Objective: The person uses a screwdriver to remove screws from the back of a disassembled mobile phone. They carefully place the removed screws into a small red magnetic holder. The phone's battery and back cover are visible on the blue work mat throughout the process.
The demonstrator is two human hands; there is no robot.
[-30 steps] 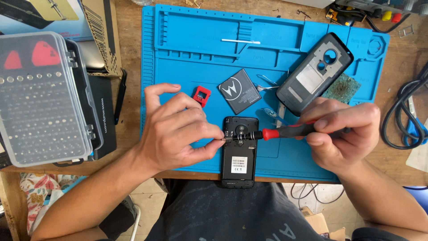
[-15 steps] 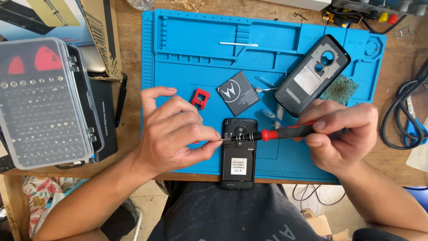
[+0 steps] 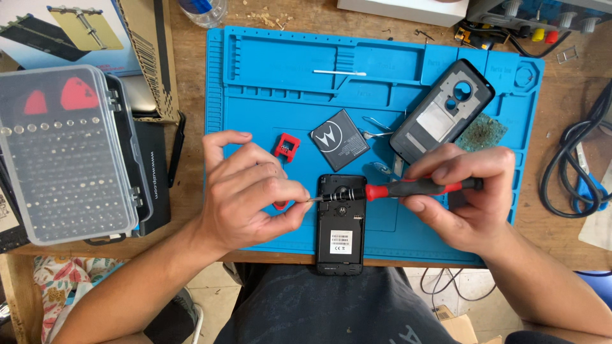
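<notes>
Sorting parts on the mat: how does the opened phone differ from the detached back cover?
The opened phone lies upright at the mat's near edge under both hands; the back cover lies tilted farther back, untouched. The phone shows a white label; the cover shows round cutouts. Both are black.

Your left hand [image 3: 245, 191] pinches thumb to index; your right hand [image 3: 468, 197] is curled in a grip, forearms angled inward.

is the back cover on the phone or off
Off. The phone shows its bare insides, while its black back cover lies apart on the blue mat.
</notes>
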